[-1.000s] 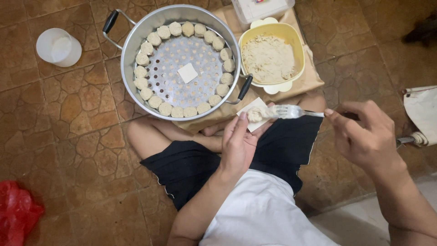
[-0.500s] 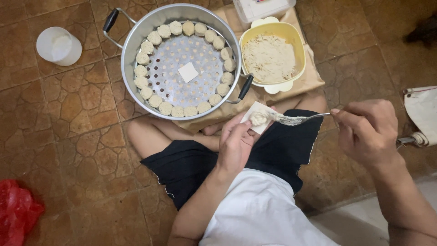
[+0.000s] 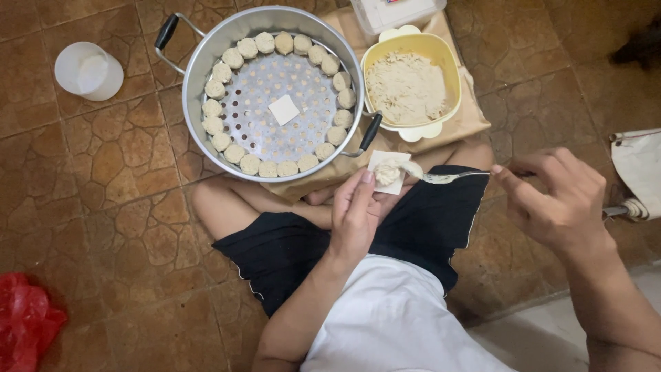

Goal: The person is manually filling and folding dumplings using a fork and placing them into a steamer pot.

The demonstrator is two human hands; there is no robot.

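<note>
A ring of about twenty-two dumplings (image 3: 249,164) is already set round the steamer (image 3: 200,103) rim; its middle is bare but for one loose wrapper (image 3: 284,109). One wrapper (image 3: 383,180) with filling is cupped in the left hand (image 3: 354,217), over the lap. One spoon (image 3: 451,177) is pinched by the right hand (image 3: 558,200). One bowl (image 3: 447,83) remains full of filling.

A square white wrapper (image 3: 387,172) lies flat on the left fingers (image 3: 358,193), a filling lump at its middle; a metal fork (image 3: 447,177), pinched in the right fingers (image 3: 513,182), touches it.
</note>
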